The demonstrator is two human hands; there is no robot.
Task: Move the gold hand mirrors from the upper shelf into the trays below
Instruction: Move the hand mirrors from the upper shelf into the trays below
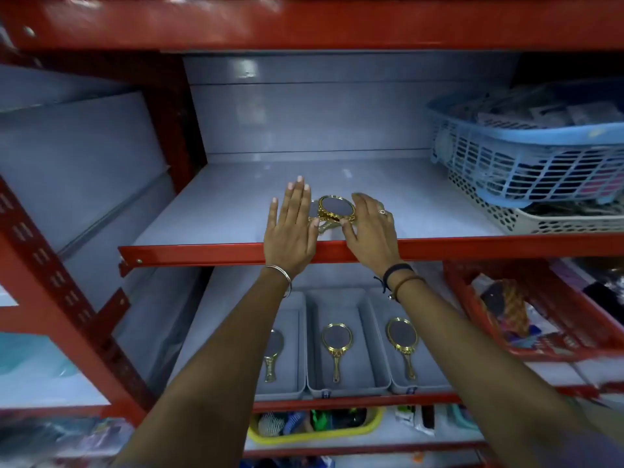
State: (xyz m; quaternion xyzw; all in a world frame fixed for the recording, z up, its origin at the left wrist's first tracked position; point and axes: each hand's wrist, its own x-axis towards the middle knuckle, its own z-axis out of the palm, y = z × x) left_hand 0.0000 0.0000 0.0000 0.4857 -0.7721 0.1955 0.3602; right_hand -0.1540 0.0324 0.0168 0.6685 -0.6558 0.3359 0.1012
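On the grey upper shelf a gold hand mirror lies near the front edge, on top of another gold mirror that is mostly hidden. My right hand curls around the top mirror's right rim, thumb at its lower edge. To the mirrors' left, my left hand is flat with fingers apart, holding nothing. Below stand three grey trays: left tray, middle tray, right tray. Each holds one gold mirror: left, middle, right.
A blue basket full of goods sits on a white basket at the upper shelf's right. A red basket stands right of the trays. A yellow basket is one shelf lower. Red shelf lip and red upright frame the bay.
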